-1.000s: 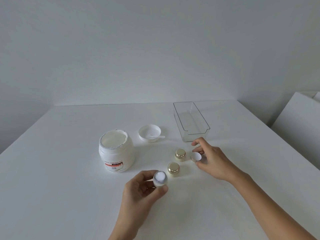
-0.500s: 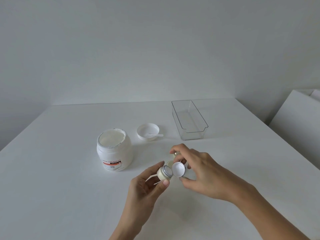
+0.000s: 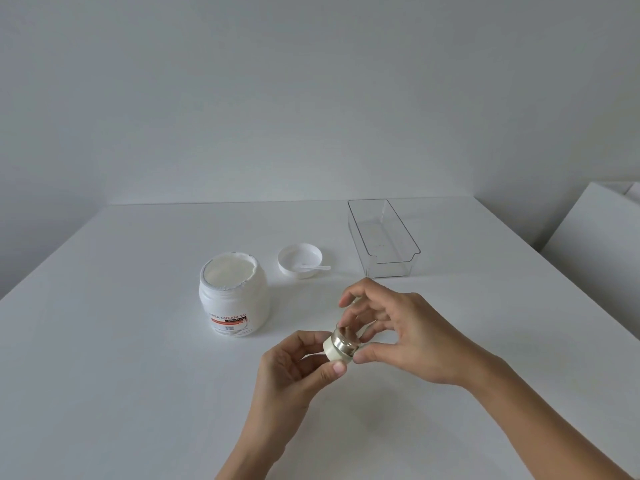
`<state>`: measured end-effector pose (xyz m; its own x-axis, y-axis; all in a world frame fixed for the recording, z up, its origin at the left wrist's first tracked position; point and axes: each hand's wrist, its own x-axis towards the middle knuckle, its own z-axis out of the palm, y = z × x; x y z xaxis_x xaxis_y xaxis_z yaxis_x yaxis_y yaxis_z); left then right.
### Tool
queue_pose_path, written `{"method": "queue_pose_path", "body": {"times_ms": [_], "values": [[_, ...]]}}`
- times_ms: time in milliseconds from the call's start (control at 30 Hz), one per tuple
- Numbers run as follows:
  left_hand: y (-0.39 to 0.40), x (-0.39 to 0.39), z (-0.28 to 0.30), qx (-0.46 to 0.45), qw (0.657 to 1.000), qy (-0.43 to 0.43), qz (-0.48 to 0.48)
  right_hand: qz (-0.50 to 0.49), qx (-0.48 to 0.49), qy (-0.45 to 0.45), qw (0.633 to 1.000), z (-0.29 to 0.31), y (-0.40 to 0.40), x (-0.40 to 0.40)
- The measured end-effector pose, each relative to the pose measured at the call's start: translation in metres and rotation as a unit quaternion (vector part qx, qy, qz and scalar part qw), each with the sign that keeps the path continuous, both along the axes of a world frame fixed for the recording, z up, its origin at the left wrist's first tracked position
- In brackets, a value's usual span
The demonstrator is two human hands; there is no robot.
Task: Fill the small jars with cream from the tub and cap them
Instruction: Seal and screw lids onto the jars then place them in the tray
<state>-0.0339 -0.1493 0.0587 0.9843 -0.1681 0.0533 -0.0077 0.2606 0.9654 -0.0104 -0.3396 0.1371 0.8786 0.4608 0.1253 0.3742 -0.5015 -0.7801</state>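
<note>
Head view: left hand pinches the small jar; right hand clamps its gold cap, tub beyond both grips.

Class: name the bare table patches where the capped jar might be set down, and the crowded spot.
Bare: left of the tub; the near table. Crowded: between the tub lid, clear tray and right hand.

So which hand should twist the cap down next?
Probably the right hand: its fingertips already pinch the gold cap sitting on the small jar, while the left hand grips the jar's body.
</note>
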Motion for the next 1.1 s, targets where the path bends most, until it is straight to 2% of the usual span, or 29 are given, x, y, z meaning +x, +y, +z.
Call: {"method": "queue_pose_path", "body": {"times_ms": [200, 467, 867, 1000, 1100], "values": [[-0.0002, 0.0005, 0.0021, -0.021, 1.0, 0.01, 0.01, 0.013, 0.004, 0.014, 1.0, 0.0017, -0.0002, 0.0001], [0.0025, -0.002, 0.0068, -0.063, 0.996, 0.049, -0.032, 0.033, 0.022, 0.017, 0.999, 0.0016, 0.0004, 0.001], [0.0002, -0.0022, 0.0066, -0.029, 0.999, 0.013, 0.004, -0.003, 0.0, 0.013, 1.0, -0.005, 0.0026, 0.0064], [0.0015, -0.0011, 0.0066, -0.035, 0.999, 0.014, 0.006, 0.027, 0.051, 0.034, 0.998, -0.0032, -0.0002, 0.0041], [0.0005, -0.0018, 0.0068, -0.031, 0.999, 0.006, 0.002, 0.022, 0.035, 0.027, 0.999, -0.0026, 0.0015, 0.0044]]}}
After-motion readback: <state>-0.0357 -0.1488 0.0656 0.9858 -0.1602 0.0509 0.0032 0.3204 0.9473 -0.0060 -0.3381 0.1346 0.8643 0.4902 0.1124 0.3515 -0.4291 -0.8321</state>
